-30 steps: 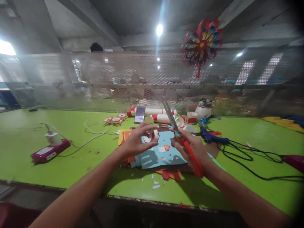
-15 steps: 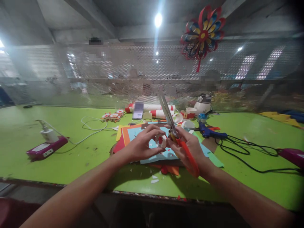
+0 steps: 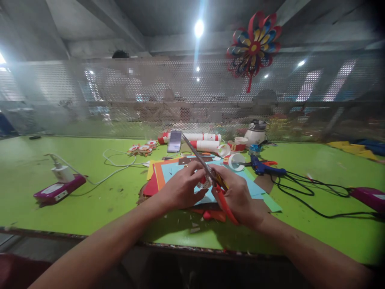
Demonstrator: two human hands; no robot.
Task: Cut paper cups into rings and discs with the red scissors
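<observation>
My left hand is closed around a small round white piece with a red centre and a speckled rim, perhaps cut from a paper cup. Its far side is partly hidden by my fingers. In my right hand is a pair of scissors with orange-red handles, its long blades slanting up and to the left, close to the round piece. Something yellowish shows by the right fingers, too blurred to name. Beneath both hands lies a stack of coloured paper, light blue on top.
White paper scraps lie near the front edge. Behind the paper stand a phone, stacked paper cups and a kettle-like jug. A blue glue gun trails black cable rightward; a purple power strip sits left.
The scissors have swung from nearly upright to a leftward slant, their blades now over the round piece. My right hand has turned with them, and both hands have drawn closer together.
</observation>
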